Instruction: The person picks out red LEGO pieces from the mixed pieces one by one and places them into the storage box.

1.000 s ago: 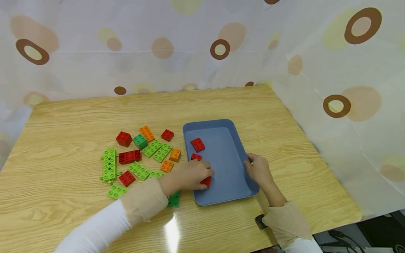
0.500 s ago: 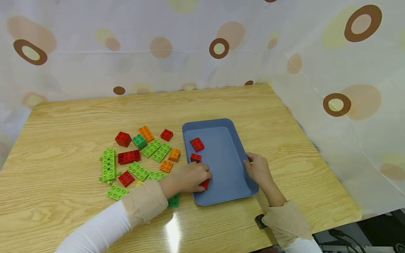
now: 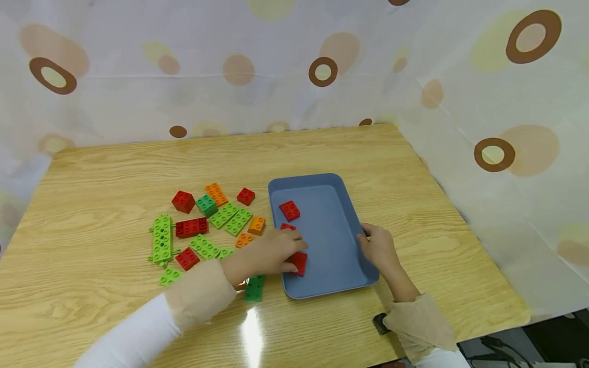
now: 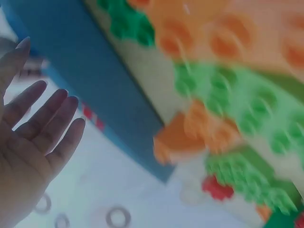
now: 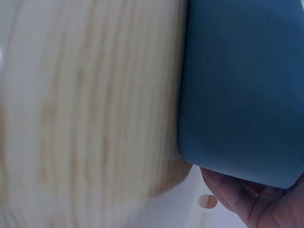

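My left hand (image 3: 278, 250) is over the left side of the blue tray (image 3: 331, 245), its fingers spread and apart from a red brick (image 3: 299, 262) lying inside. In the left wrist view the fingers (image 4: 57, 118) are straight and hold nothing. Further back in the tray lie a red brick (image 3: 290, 210) and another red brick (image 3: 287, 226), partly hidden by the hand. My right hand (image 3: 379, 248) grips the tray's right rim between thumb and fingers. The right wrist view has that hand (image 5: 266, 202) at the tray wall (image 5: 237, 166).
Left of the tray lie several loose bricks: a long red brick (image 3: 191, 227), a light green plate-like piece (image 3: 162, 239), an orange brick (image 3: 256, 225), a dark green one (image 3: 254, 289). A red brick (image 3: 246, 196) lies near the tray's back left corner. The left sleeve (image 3: 198, 299) covers some pieces.
The left hand has let go of the red brick in the tray and drawn slightly back to the left, its fingers opening. The right hand has stayed on the rim.
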